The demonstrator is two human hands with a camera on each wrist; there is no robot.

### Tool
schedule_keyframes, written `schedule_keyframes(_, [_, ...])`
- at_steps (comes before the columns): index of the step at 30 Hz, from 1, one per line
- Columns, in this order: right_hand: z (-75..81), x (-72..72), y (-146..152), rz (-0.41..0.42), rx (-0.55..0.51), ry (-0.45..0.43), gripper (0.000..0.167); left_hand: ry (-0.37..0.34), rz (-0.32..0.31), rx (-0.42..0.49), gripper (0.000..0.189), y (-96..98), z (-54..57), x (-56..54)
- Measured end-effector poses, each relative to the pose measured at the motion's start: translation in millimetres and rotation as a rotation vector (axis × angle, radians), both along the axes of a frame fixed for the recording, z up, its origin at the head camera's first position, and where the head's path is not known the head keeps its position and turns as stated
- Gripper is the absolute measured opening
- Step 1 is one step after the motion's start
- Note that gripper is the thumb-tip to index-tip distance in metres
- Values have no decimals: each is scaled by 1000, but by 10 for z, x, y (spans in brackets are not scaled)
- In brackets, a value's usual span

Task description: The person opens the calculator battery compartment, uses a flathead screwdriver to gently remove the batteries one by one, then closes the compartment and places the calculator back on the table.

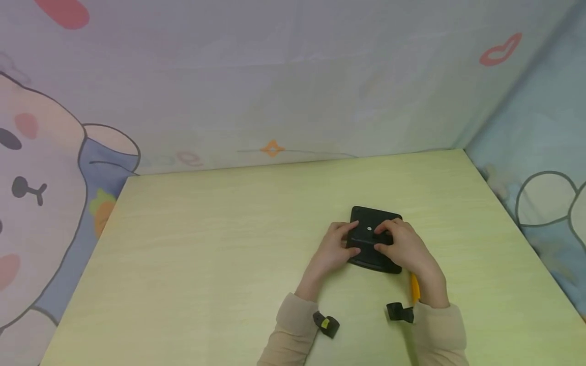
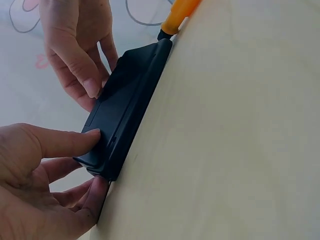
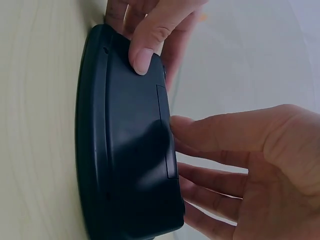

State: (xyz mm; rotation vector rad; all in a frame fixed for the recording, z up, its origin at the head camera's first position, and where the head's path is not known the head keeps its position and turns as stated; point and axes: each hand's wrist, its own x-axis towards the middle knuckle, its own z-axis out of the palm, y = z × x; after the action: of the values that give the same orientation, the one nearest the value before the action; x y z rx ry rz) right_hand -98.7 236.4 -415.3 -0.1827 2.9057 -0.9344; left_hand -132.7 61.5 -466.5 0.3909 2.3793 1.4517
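A black plastic device (image 1: pixel 376 261) lies on the table, a wedge-like body with a raised ridge across it. A rectangular panel seam shows on its sloping face in the right wrist view; the underside is hidden. My left hand (image 1: pixel 335 248) holds its left side, thumb on the upper face and fingers at the edge. With bent fingers, my right hand (image 1: pixel 406 245) grips at the ridge, the thumb on the near side and fingertips beyond it. Beside the right wrist lies an orange-handled tool (image 1: pixel 415 287), partly covered by the arm; its tip cannot be made out.
The pale wooden table (image 1: pixel 206 254) ends at a printed cloth backdrop (image 1: pixel 274 76) behind and at both sides. Small black wrist mounts (image 1: pixel 326 324) stick out from both sleeves, close above the tabletop.
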Motion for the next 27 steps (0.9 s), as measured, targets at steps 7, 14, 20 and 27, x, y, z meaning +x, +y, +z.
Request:
schedule_keyframes(7, [11,2,-4,-8,13,9,22,-1,1,20,62,6,8,0])
schedule_keyframes(14, [-36,-19,-30,-8,39,39,21,10,15,32,63,6,-25,10])
schedule_keyframes(20, [-61,-32,-32,-11,49,54,20,5,26,30,63,9,-31,20])
schedule_keyframes(27, [-69,-27,-17,1,65,77,20,9,38,29,63,36,-13,27])
